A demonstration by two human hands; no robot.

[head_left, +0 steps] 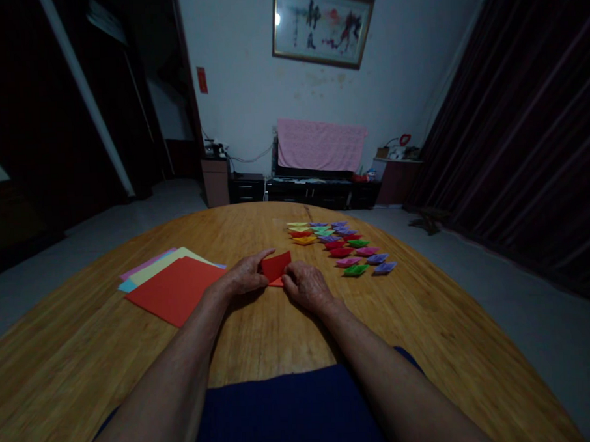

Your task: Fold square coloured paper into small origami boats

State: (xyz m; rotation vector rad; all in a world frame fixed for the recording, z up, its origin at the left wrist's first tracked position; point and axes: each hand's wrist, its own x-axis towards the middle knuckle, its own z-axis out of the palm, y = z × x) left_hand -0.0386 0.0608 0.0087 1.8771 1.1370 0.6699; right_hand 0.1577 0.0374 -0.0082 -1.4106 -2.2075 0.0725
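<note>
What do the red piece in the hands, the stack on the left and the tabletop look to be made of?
Red piece: thin matte paper, probably, since it holds sharp creases between the left hand and right hand. Stack: flat coloured paper sheets, matte, edges fanned. Table: wood or wood-look veneer, with visible grain and a slight sheen.

Both forearms bare, reaching forward from the near table edge, converging toward the table's middle. Left hand (246, 275) palm down, fingers curled, thumb stretched right, pinching. Right hand (306, 285) palm down, knuckles up, fingertips tucked and pinching. Hands near each other, not touching.
</note>
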